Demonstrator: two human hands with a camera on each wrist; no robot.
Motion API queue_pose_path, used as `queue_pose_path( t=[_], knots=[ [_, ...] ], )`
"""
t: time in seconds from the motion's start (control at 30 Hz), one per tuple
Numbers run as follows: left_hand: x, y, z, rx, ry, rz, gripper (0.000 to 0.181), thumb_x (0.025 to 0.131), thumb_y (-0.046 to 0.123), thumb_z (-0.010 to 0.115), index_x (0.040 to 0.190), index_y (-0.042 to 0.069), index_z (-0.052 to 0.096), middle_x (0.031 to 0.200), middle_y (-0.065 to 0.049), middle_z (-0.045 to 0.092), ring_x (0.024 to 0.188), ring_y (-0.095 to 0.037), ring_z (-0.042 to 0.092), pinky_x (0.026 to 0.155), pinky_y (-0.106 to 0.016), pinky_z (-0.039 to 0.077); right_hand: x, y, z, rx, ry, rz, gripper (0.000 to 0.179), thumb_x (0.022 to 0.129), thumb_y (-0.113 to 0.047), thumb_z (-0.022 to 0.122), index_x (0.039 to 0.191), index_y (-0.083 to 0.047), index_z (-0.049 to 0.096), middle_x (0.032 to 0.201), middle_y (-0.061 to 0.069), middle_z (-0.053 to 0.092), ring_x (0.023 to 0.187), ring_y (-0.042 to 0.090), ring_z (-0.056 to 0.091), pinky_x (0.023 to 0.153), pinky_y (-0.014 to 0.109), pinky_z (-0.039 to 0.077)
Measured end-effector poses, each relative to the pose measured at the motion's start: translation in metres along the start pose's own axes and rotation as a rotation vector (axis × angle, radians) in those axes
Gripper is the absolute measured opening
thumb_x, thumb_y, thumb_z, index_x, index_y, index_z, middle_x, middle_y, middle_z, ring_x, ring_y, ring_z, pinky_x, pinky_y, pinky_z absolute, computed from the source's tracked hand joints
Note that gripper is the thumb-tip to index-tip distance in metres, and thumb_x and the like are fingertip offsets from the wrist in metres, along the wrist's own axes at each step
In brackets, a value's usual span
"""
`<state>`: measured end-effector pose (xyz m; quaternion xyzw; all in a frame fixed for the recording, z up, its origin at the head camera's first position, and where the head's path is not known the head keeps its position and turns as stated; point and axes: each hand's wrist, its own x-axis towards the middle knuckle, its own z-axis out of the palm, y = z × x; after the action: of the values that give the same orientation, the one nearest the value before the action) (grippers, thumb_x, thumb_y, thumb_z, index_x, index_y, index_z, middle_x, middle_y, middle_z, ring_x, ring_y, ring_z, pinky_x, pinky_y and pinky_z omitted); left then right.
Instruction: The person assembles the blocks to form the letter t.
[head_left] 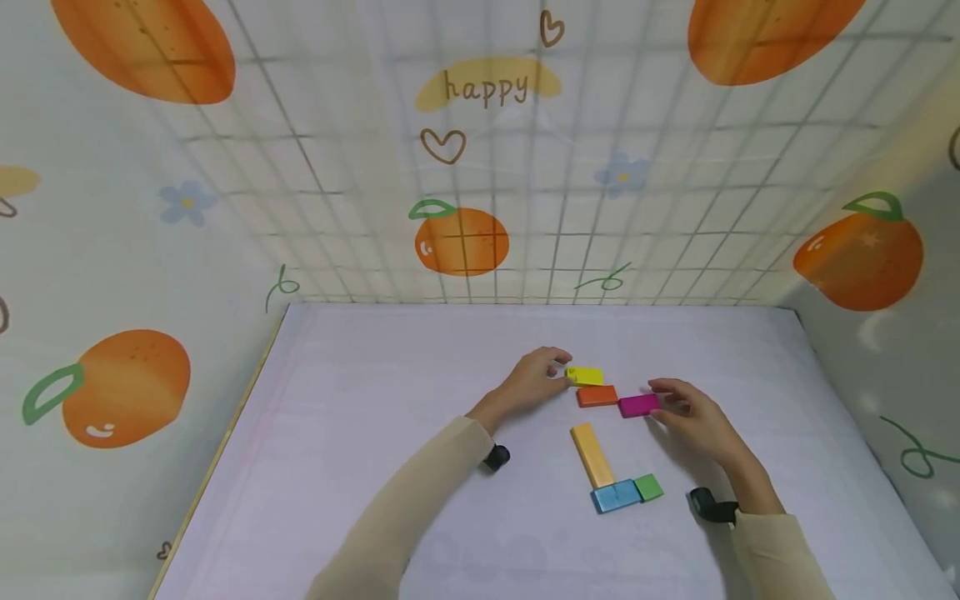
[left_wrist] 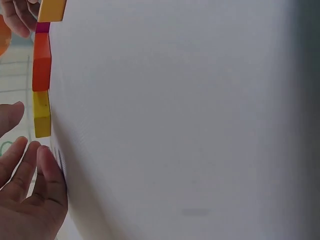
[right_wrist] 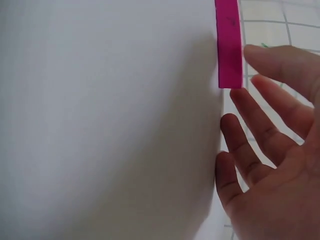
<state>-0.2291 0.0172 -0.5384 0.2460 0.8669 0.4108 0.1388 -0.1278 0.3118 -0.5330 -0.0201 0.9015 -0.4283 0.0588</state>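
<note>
My left hand (head_left: 531, 382) is at the left end of a yellow block (head_left: 588, 377), thumb and fingers spread apart. In the left wrist view its fingertips lie just short of the yellow block (left_wrist: 43, 114). An orange-red block (head_left: 597, 397) sits against the yellow one, and a magenta block (head_left: 637, 406) adjoins its right end. Beside that magenta block is my right hand (head_left: 696, 417), its fingers loosely bent. The right wrist view shows the thumb close by the magenta block (right_wrist: 229, 45), with the other fingers extended below its end.
Nearer on the white table (head_left: 360, 467), a long yellow-orange block (head_left: 592, 455) meets a blue block (head_left: 617, 497), with a green block (head_left: 649, 487) at its right. Patterned cloth walls (head_left: 337, 242) stand behind and on both sides. Black wrist devices (head_left: 497, 457) hang by the sleeves.
</note>
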Motion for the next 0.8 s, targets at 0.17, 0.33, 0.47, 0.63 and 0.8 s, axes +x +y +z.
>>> queue_pose_path(
  t=[0.17,0.33,0.47,0.63,0.8],
  knots=[
    [0.004,0.001,0.005,-0.004,-0.009,-0.025,0.041,0.093,0.023,0.072,0.132,0.013,0.063,0.123,0.004,0.062,0.098,-0.008,0.056,0.082,-0.026,0.049,0.002,0.005,0.001,0.007,-0.018,-0.008,0.050,0.094,-0.010,0.070,0.140,-0.005,0.052,0.139,0.019,0.052,0.125,0.039,0.045,0.101,0.061,0.036],
    [0.008,-0.001,0.008,-0.004,-0.017,-0.035,0.043,0.092,0.023,0.074,0.132,0.015,0.063,0.124,0.006,0.062,0.097,-0.008,0.055,0.081,-0.025,0.049,0.004,0.006,-0.001,0.012,-0.038,-0.006,0.050,0.093,-0.009,0.070,0.140,-0.005,0.053,0.139,0.019,0.052,0.124,0.039,0.045,0.099,0.060,0.036],
    [0.010,0.000,0.010,0.001,-0.012,-0.046,0.044,0.091,0.022,0.075,0.132,0.015,0.062,0.124,0.005,0.063,0.099,-0.009,0.056,0.083,-0.026,0.049,0.006,0.005,-0.002,0.018,-0.053,-0.011,0.050,0.093,-0.007,0.069,0.140,-0.006,0.053,0.140,0.019,0.052,0.124,0.039,0.044,0.099,0.059,0.036],
    [0.010,0.003,0.012,0.003,-0.009,-0.087,0.045,0.090,0.021,0.077,0.132,0.017,0.061,0.123,0.006,0.064,0.100,-0.009,0.056,0.085,-0.027,0.049,0.008,0.012,-0.001,0.040,-0.054,-0.013,0.051,0.092,-0.006,0.070,0.140,-0.006,0.053,0.138,0.018,0.053,0.125,0.039,0.044,0.099,0.058,0.036],
    [0.011,0.002,0.013,0.006,-0.006,-0.105,0.046,0.089,0.020,0.078,0.132,0.017,0.062,0.123,0.006,0.064,0.100,-0.009,0.056,0.085,-0.027,0.049,0.009,0.015,0.000,0.056,-0.053,-0.009,0.052,0.091,-0.006,0.071,0.140,-0.006,0.054,0.137,0.020,0.053,0.126,0.041,0.043,0.100,0.060,0.036]
  ],
)
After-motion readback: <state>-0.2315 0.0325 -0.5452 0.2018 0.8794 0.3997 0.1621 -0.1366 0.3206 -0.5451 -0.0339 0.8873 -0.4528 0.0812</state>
